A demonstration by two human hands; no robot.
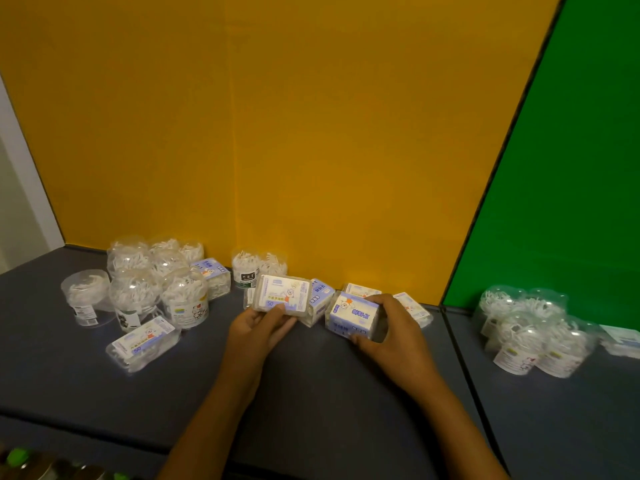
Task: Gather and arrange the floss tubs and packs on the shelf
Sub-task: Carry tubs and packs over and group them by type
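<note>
Here, one flat floss pack (282, 294) is held raised in the left hand (259, 323), fingers closed under its near edge, while a second pack (351, 315) is gripped by the right hand (391, 327) on the shelf (311, 393). The loose packs (320, 299) are found just between and behind both hands; the tubs (149, 285) are clustered nearer the left.

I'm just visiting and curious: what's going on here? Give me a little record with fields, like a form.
setting: dark shelf with a yellow back panel and a green panel to the right
left hand: holds a rectangular floss pack, lifted and tilted
right hand: grip on a blue-and-white floss pack
left cluster: round clear floss tubs
loose pack: one lying flat at front left
right cluster: more tubs under the green panel
state: packs not yet lined up
</note>
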